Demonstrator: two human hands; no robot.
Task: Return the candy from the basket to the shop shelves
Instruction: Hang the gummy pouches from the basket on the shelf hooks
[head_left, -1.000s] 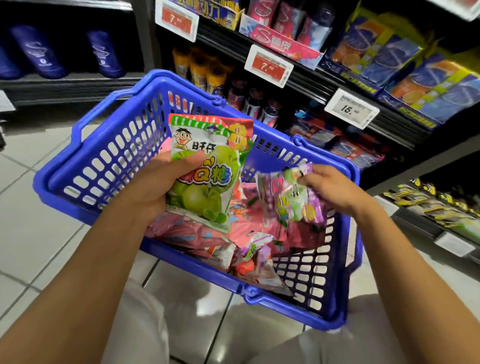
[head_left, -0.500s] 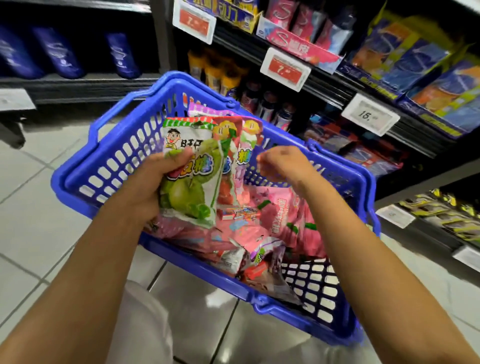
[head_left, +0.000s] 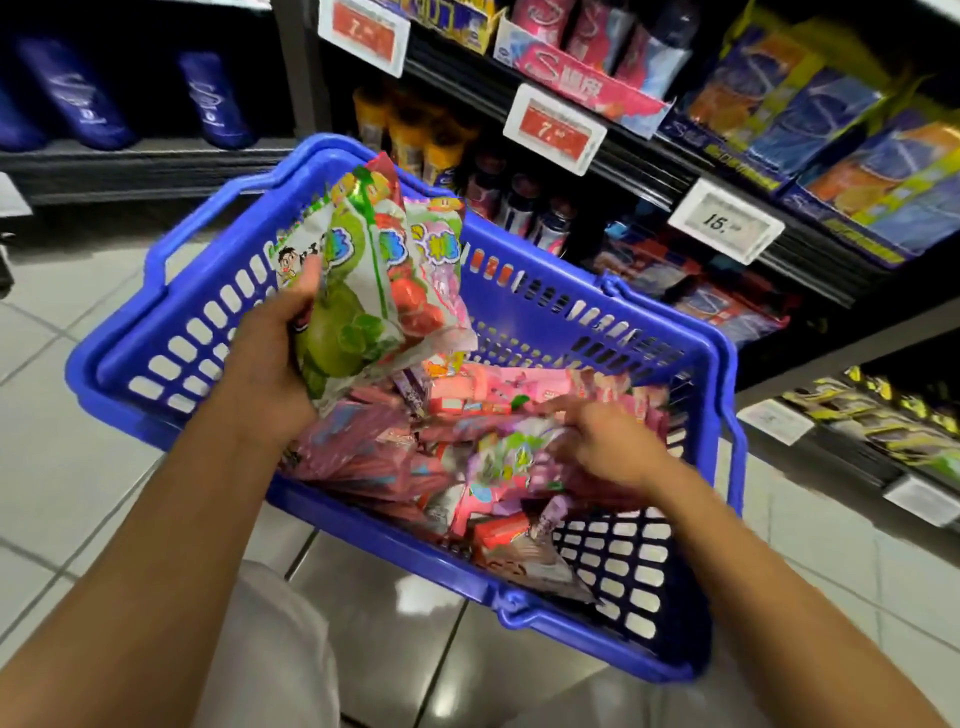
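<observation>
A blue plastic basket (head_left: 545, 312) sits in front of me, with several pink, purple and red candy packets (head_left: 467, 410) piled in it. My left hand (head_left: 265, 358) grips a fanned bunch of candy bags (head_left: 363, 291) above the basket's left side; a green one is in front, with red and purple ones behind. My right hand (head_left: 605, 447) is low in the basket, fingers on a green-and-purple candy bag (head_left: 506, 460). That hand is blurred, so whether it grips the bag does not show.
Shop shelves (head_left: 649, 156) with price tags (head_left: 553, 127) run along the right, stocked with pink, blue and orange packs and small bottles. Yellow packets (head_left: 883, 415) lie on a low shelf at the right. Dark blue items stand on a shelf at the far left. Grey tiles cover the floor.
My right hand passed a bag to the bunch in my left hand, then dropped back into the basket onto another bag. My left hand tilted its bunch upward.
</observation>
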